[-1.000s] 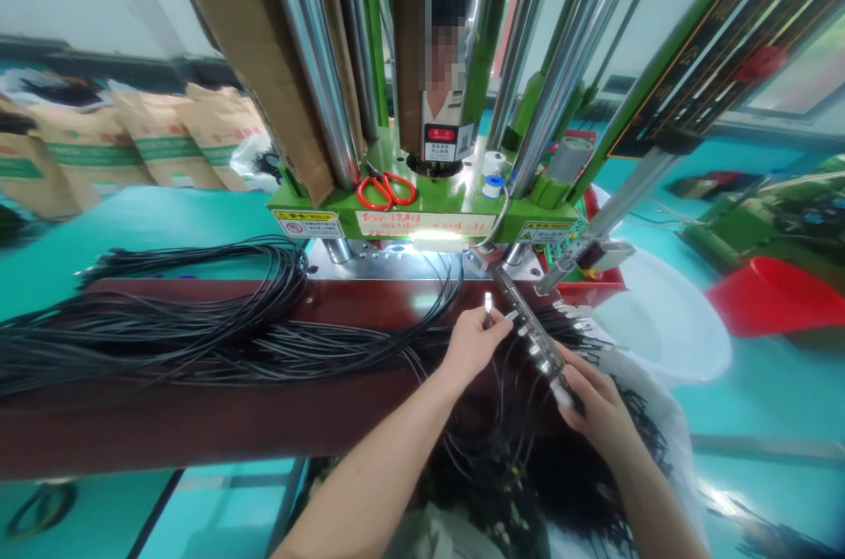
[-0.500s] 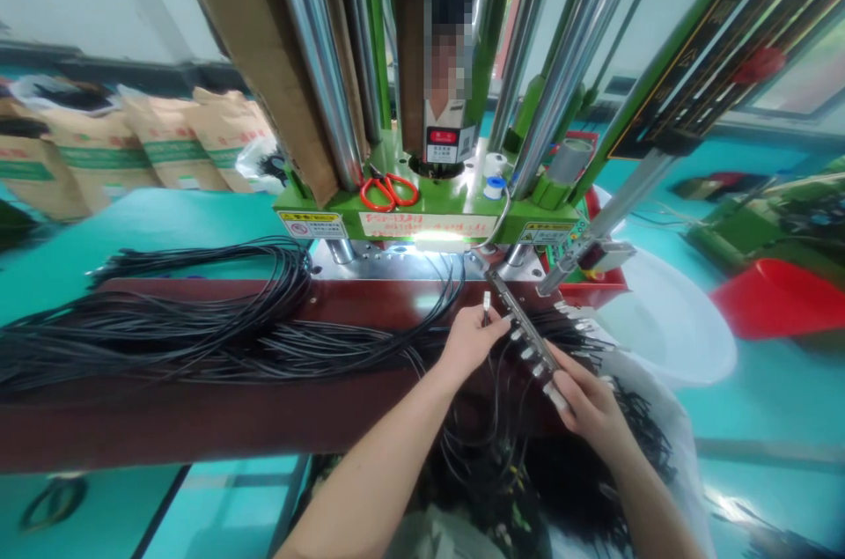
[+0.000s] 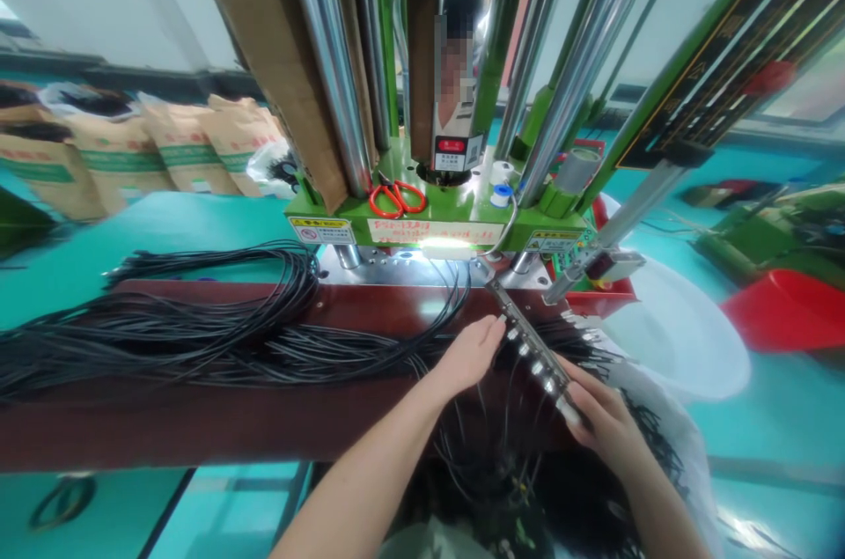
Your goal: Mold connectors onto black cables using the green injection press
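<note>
A long metal bar with a row of silver connectors along its near-left side slants over the front of the bench. My right hand is closed around its lower end. Near the bar's upper end, my left hand pinches a cable connector, mostly covered by the fingers, against the bar's edge. Thin black cables hang from the connectors towards my lap. To the left, a thick bundle of black cables lies across the dark red bench top.
A green press with steel columns stands behind the bench. Orange-handled scissors and a blue-and-white spool lie on it. At right are a white basin, a red bucket and a white bag of cables.
My left hand has brought the upright connector from beside the bar over to its edge. The bar appears slightly lower and further right, still in my right hand; the whole view has shifted a little.
</note>
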The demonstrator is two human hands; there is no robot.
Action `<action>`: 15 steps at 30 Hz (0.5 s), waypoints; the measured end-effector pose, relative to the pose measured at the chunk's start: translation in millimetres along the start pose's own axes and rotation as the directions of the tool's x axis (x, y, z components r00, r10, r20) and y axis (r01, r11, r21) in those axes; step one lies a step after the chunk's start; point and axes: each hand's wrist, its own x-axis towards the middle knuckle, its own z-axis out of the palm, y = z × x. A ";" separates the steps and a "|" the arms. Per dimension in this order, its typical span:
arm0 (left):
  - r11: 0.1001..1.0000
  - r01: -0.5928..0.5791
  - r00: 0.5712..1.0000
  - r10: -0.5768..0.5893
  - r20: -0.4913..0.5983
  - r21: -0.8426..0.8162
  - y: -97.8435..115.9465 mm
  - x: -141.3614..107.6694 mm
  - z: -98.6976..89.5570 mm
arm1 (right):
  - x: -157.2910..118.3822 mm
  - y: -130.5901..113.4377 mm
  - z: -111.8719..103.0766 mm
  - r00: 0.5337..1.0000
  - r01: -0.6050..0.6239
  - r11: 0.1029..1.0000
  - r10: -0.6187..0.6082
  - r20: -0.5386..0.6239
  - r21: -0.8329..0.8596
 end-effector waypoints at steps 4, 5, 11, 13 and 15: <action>0.995 -0.024 1.000 0.022 0.020 0.092 1.3 0.6 -0.9 | -0.9 -1.3 -1.2 0.999 -0.034 0.999 0.035 0.011 -0.039; 0.997 -0.011 1.000 0.009 0.028 0.080 1.5 0.7 -1.6 | -1.0 -1.6 -1.2 0.999 -0.039 0.998 0.040 0.016 -0.049; 0.997 0.071 0.996 -0.068 0.066 -0.043 1.7 -1.5 -4.4 | -0.7 -2.2 -0.8 0.998 -0.002 0.994 0.008 0.058 -0.112; 0.991 0.101 0.994 -0.096 0.056 -0.084 0.2 -2.6 -4.3 | -2.0 -2.8 1.0 0.996 0.052 0.986 -0.040 0.079 -0.158; 0.985 0.119 0.992 -0.114 0.048 -0.121 -2.1 -2.8 -3.8 | -3.8 -3.5 4.3 0.992 0.099 0.976 -0.081 0.100 -0.195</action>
